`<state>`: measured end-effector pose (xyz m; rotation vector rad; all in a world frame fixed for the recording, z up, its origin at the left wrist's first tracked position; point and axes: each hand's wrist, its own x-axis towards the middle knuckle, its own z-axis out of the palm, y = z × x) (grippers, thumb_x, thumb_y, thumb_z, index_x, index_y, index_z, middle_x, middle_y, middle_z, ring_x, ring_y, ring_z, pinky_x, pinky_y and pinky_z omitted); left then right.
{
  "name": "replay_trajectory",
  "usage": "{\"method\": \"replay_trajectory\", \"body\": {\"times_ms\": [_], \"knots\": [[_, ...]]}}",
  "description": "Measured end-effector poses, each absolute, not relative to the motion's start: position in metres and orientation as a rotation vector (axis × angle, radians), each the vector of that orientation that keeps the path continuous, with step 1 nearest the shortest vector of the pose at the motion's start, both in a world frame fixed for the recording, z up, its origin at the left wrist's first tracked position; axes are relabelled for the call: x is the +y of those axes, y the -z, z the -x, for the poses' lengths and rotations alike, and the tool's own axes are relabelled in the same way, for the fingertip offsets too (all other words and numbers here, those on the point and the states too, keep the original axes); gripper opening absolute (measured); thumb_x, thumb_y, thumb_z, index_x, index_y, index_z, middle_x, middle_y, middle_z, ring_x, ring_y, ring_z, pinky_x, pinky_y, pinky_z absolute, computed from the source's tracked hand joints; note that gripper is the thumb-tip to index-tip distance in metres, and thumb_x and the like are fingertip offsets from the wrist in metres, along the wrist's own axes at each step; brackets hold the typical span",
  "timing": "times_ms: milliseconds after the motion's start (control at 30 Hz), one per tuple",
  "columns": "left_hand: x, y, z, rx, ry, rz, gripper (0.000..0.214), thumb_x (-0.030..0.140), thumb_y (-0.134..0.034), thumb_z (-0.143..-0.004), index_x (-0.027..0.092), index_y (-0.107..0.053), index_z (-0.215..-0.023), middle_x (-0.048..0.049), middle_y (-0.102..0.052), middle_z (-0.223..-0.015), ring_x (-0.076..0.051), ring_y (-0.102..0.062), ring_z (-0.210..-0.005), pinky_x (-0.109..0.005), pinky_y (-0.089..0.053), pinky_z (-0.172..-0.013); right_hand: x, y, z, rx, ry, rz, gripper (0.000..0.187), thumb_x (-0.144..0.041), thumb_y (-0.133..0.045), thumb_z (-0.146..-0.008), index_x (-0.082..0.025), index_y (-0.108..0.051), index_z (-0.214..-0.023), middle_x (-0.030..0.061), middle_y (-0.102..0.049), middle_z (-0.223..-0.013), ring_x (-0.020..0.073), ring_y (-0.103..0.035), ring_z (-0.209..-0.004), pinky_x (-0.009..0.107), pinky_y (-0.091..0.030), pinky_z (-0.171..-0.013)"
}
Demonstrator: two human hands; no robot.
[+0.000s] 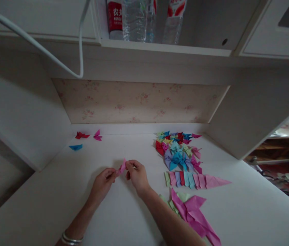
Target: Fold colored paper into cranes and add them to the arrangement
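Between my two hands, above the white desk [124, 208], is a small pink folded paper piece [122, 166]. My left hand [105, 180] pinches its lower left end between thumb and fingers. On its right side, the fingers of my right hand [137, 174] are closed at the paper's edge. To the right lies a row of overlapping folded papers [185, 180] in green, pink, blue and red. Below that, a large magenta folded paper figure [194, 213] rests over pale green ones, partly hidden by my right forearm.
Several small colourful origami pieces [177, 150] are heaped at the back right. Red [81, 135], magenta [97, 135] and blue [76, 147] folded pieces lie at the back left. Overhead, a shelf holds plastic bottles [135, 20], and a white cable [44, 49] hangs down at upper left.
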<state>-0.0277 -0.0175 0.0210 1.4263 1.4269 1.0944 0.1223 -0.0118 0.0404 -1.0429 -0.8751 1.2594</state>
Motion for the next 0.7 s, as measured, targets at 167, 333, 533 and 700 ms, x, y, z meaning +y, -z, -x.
{"method": "replay_trajectory", "body": {"times_ms": [167, 333, 533, 700], "knots": [[-0.026, -0.030, 0.000, 1.331, -0.927, -1.641, 0.027, 0.044, -0.057, -0.079, 0.018, -0.061, -0.075, -0.0001, -0.062, -0.066, -0.015, -0.055, -0.059, -0.022, -0.040, -0.054, -0.029, -0.048, -0.170, -1.072, -1.239, 1.108, 0.030, -0.045, -0.062, -0.077, -0.015, -0.064, -0.072, -0.0044, -0.053, -0.049, 0.0085, -0.047, -0.039, 0.019, -0.035, -0.039], [-0.016, -0.068, -0.031, 1.331, -0.879, -1.845, 0.027, 0.043, -0.052, -0.082, 0.019, -0.064, -0.081, -0.0016, -0.068, -0.076, -0.017, -0.062, -0.071, -0.022, -0.044, -0.065, -0.047, -0.055, -0.215, -0.890, -1.386, 1.074, 0.040, -0.053, -0.062, -0.075, -0.018, -0.061, -0.096, -0.0028, -0.058, -0.072, 0.0069, -0.049, -0.037, 0.019, -0.037, -0.033], [0.017, -0.101, -0.098, 1.258, -0.862, -2.060, 0.028, 0.039, -0.047, -0.086, 0.020, -0.068, -0.085, -0.0006, -0.070, -0.078, -0.015, -0.063, -0.071, -0.021, -0.044, -0.065, -0.102, -0.050, -0.291, -0.705, -1.199, 1.218, 0.040, -0.056, -0.062, -0.075, -0.017, -0.063, -0.086, -0.0065, -0.046, -0.052, 0.0050, -0.035, -0.035, 0.016, -0.023, -0.031], [0.054, -0.108, -0.193, 1.178, -0.807, -2.385, 0.024, 0.031, -0.051, -0.086, 0.022, -0.072, -0.087, -0.0028, -0.070, -0.091, -0.016, -0.063, -0.084, -0.023, -0.045, -0.077, -0.158, -0.019, -0.396, -0.599, -0.768, 1.585, 0.050, -0.061, -0.066, -0.067, -0.018, -0.066, -0.094, -0.0012, -0.057, -0.059, 0.0140, -0.053, -0.054, 0.022, -0.043, -0.049]]}}
